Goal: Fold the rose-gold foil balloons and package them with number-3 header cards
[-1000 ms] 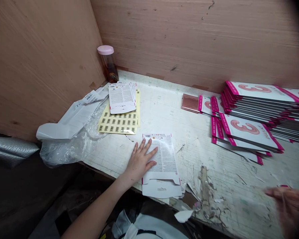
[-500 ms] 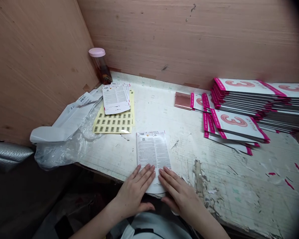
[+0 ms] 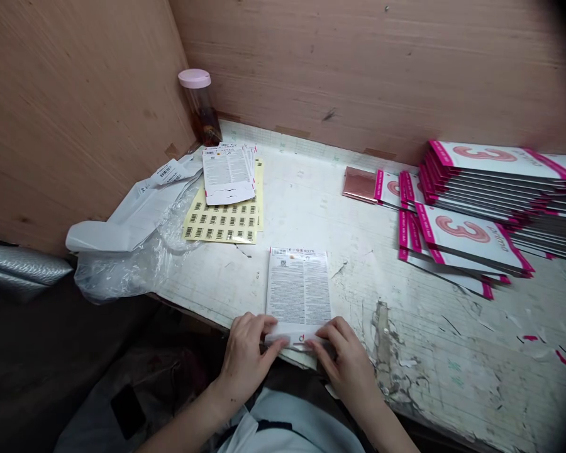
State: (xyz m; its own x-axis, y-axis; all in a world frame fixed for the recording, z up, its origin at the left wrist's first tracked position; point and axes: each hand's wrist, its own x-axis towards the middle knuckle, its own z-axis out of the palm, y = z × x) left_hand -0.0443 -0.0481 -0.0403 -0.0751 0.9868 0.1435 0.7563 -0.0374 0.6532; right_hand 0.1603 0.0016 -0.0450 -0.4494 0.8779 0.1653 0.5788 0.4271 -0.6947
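Observation:
A white packaging card [image 3: 299, 292] covered in fine print lies on the table edge in front of me. Its near flap [image 3: 297, 340] is bent up over the print, showing a small pink mark. My left hand [image 3: 249, 346] pinches the flap's left end between thumb and fingers. At the right end, my right hand [image 3: 342, 352] grips it the same way. Whether something is inside the card is hidden.
Farther left, similar printed cards [image 3: 229, 176] rest on yellow barcode label sheets [image 3: 219, 223], beside crumpled clear plastic [image 3: 117, 274]. A pink-lidded bottle [image 3: 202, 110] stands in the corner. Stacked packets [image 3: 466, 233] with a "3" and a folded pinkish foil [image 3: 360, 184] lie right.
My hands have gone from lying flat on the card to pinching its near flap, which is now bent up. The camera view has shifted slightly.

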